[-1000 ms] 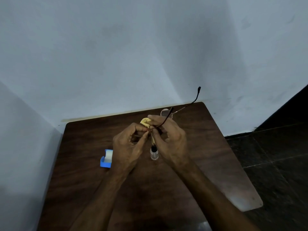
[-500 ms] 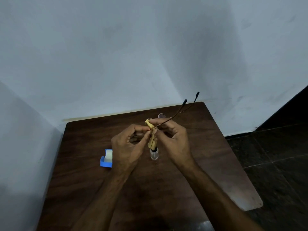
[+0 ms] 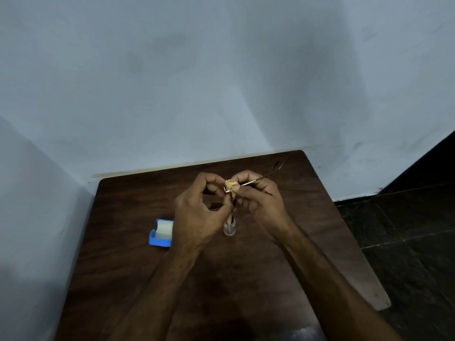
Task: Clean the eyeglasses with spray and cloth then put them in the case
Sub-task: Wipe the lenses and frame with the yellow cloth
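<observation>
While gripping the eyeglasses [image 3: 256, 181] above the table [image 3: 320, 217], with left hand [image 3: 197, 212] pinched on the frame and right hand [image 3: 261, 200] curled round the yellow cloth [image 3: 231, 185], rub lightly, sparing the thin temples and the spray bottle [image 3: 229, 228] below; blue case [image 3: 161, 233] open at left.
</observation>
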Demonstrator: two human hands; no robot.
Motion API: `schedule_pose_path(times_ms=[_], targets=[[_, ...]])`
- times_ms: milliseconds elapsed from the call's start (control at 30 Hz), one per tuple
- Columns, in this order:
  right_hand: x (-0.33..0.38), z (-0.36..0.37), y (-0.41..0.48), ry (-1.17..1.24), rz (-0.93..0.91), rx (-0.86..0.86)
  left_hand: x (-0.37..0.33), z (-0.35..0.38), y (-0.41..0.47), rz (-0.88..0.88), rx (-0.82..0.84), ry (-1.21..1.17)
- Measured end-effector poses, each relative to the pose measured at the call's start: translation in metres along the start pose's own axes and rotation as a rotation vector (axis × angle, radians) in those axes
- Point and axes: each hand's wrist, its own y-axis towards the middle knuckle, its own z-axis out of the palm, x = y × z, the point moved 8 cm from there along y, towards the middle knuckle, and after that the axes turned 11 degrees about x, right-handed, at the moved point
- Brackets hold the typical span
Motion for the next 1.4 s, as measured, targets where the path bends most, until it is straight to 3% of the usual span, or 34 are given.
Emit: schedule_pose_path(times_ms=[300, 433, 1067, 1200, 1400], targets=[[0.014, 0.001, 0.003, -0.045, -0.073, 0.075, 0.007, -0.002, 0.002, -0.02, 0.001, 0.065], [0.01, -0.002, 0.001, -0.211, -0.079, 0.1, 0.007, -0.004, 0.004, -0.037, -0.014, 0.034], [0.017, -0.023, -0.001, -0.168, -0.178, -0.182, 0.018, 0.007, 0.01, -0.132, 0.143, 0.05], [0.019, -0.028, -0.002, -0.105, -0.169, -0.205, 0.02, 0.007, 0.009, -0.123, 0.145, 0.05], [0.015, -0.019, -0.007, -0.199, -0.16, -0.194, 0.014, 0.01, 0.008, -0.081, 0.173, 0.055]])
